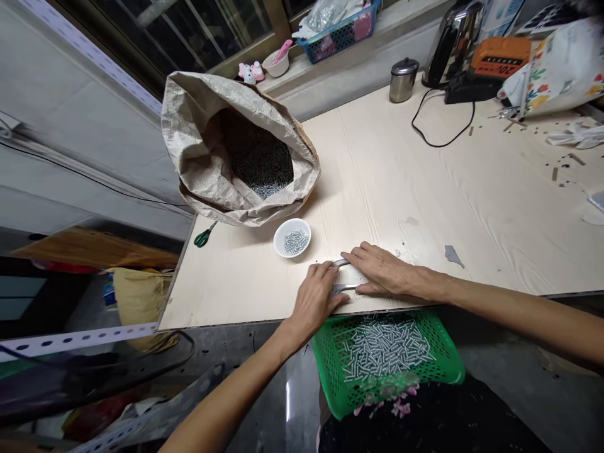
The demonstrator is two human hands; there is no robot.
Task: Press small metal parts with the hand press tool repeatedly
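Both my hands rest on the pale wooden table near its front edge. My left hand has its fingers curled onto a thin flat metal piece. My right hand lies flat over the same metal piece, fingers stretched out to the left. Just beyond them stands a small white bowl with several small screws. Below the table edge, on my lap, sits a green plastic basket full of small metal screws. A big paper sack of dark screws stands open at the back left.
Green-handled scissors lie by the sack at the table's left edge. At the back right are a steel cup, a kettle with a black cable, an orange box and a flowered bag. A grey scrap lies right of my hands.
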